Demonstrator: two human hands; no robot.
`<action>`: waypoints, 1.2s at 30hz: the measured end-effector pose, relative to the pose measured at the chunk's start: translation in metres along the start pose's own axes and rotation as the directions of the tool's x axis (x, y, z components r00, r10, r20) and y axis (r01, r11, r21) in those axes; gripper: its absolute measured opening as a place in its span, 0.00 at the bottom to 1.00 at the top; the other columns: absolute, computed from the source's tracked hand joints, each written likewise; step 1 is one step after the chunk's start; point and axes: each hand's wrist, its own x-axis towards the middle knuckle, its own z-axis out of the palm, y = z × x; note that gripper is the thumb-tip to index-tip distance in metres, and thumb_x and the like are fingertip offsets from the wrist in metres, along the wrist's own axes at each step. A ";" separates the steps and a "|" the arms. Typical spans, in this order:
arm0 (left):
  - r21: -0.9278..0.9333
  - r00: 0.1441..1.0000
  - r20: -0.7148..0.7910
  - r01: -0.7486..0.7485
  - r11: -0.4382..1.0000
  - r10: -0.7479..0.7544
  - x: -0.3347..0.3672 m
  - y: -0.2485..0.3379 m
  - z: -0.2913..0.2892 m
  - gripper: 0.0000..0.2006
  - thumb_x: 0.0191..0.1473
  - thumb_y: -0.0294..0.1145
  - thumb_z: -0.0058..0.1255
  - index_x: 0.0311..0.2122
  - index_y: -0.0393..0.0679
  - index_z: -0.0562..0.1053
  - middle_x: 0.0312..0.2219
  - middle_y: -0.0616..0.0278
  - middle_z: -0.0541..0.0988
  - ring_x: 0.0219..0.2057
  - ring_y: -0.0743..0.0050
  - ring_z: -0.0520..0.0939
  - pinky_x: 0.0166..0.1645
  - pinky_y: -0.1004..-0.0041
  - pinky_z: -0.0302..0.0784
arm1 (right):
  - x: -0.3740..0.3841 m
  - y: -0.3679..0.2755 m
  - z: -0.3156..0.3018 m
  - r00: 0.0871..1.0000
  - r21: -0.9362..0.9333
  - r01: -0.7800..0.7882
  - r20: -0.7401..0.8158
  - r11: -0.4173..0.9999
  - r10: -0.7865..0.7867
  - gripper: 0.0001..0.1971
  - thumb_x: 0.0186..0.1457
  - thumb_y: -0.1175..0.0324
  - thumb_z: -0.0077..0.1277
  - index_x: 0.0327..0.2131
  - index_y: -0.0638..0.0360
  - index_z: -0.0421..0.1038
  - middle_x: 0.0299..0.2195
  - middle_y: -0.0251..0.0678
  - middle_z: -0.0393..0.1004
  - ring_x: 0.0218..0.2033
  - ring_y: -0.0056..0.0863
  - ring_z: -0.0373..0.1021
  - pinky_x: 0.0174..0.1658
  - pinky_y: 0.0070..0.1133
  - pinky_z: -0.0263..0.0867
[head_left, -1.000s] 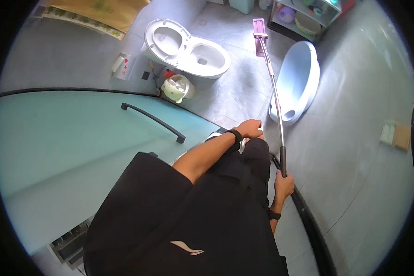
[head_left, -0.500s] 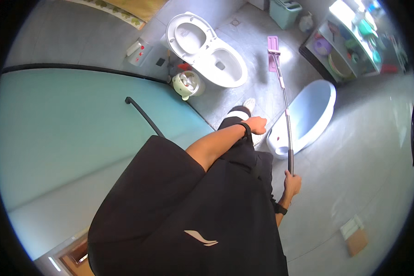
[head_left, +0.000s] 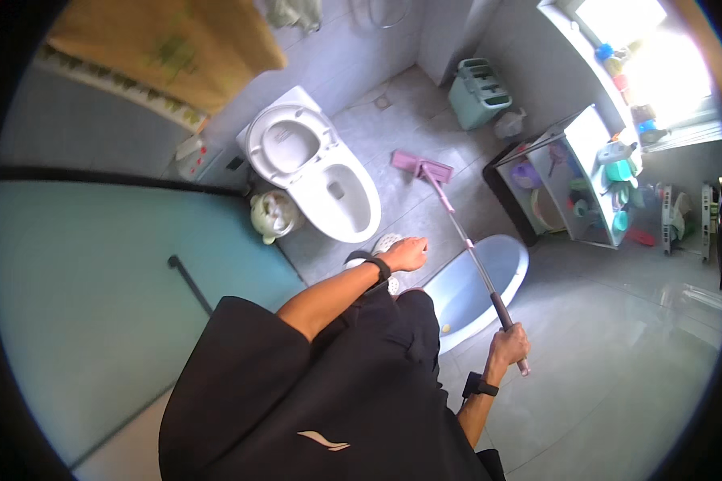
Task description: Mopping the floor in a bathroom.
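Pink flat-headed mop [head_left: 470, 244] has swung crosswise on grey tiled floor [head_left: 413, 104]; right hand [head_left: 509, 345] grips it, left hand [head_left: 407, 254] curled, empty-looking; wiped extent unclear.

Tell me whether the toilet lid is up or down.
Up: the toilet lid stands raised at the back of the toilet bowl, leaving the inside of the bowl uncovered and in plain view.

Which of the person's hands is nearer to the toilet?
Left. The left hand appears just beyond the front end of the toilet; the right hand is farther off to the right, gripping the mop handle.
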 end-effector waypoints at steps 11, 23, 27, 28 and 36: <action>-0.024 0.767 -0.175 -0.630 0.776 0.617 0.090 0.234 -0.088 0.30 0.42 0.42 0.61 0.51 0.42 0.70 0.51 0.50 0.71 0.55 0.49 0.70 0.60 0.56 0.65 | 0.141 -0.121 -0.072 0.860 0.177 0.504 -0.197 0.845 -0.472 0.06 0.52 0.70 0.46 0.33 0.58 0.71 0.26 0.42 0.71 0.31 0.40 0.69 0.37 0.34 0.60; 0.301 0.709 -0.198 -0.613 0.731 0.676 0.190 0.325 -0.114 0.14 0.43 0.37 0.58 0.35 0.44 0.72 0.36 0.58 0.77 0.50 0.53 0.74 0.56 0.55 0.66 | 0.319 -0.138 -0.079 0.553 0.114 0.739 -0.667 0.664 -0.500 0.05 0.52 0.69 0.47 0.31 0.56 0.70 0.25 0.39 0.70 0.31 0.35 0.69 0.36 0.32 0.59; 0.286 0.718 -0.240 -0.591 0.754 0.653 0.197 0.330 -0.129 0.13 0.43 0.35 0.59 0.34 0.45 0.71 0.33 0.60 0.76 0.47 0.56 0.76 0.52 0.58 0.69 | 0.338 -0.146 -0.042 0.381 0.049 0.747 -0.849 0.663 -0.367 0.04 0.51 0.69 0.47 0.31 0.56 0.70 0.25 0.38 0.70 0.31 0.34 0.69 0.36 0.31 0.59; 0.288 0.725 -0.240 -0.582 0.761 0.645 0.198 0.334 -0.132 0.12 0.44 0.34 0.59 0.34 0.46 0.70 0.33 0.61 0.77 0.46 0.57 0.76 0.51 0.58 0.69 | 0.345 -0.153 -0.043 0.344 0.033 0.745 -0.875 0.666 -0.342 0.04 0.51 0.69 0.47 0.31 0.56 0.70 0.25 0.38 0.70 0.31 0.34 0.69 0.36 0.31 0.59; 0.188 0.727 -0.379 -0.545 0.817 0.572 0.223 0.338 -0.147 0.09 0.43 0.33 0.58 0.33 0.49 0.74 0.36 0.62 0.78 0.45 0.60 0.77 0.48 0.61 0.72 | 0.377 -0.164 -0.116 0.255 -0.072 0.717 -0.899 0.693 -0.357 0.03 0.51 0.69 0.48 0.30 0.55 0.70 0.24 0.36 0.70 0.30 0.32 0.68 0.35 0.30 0.59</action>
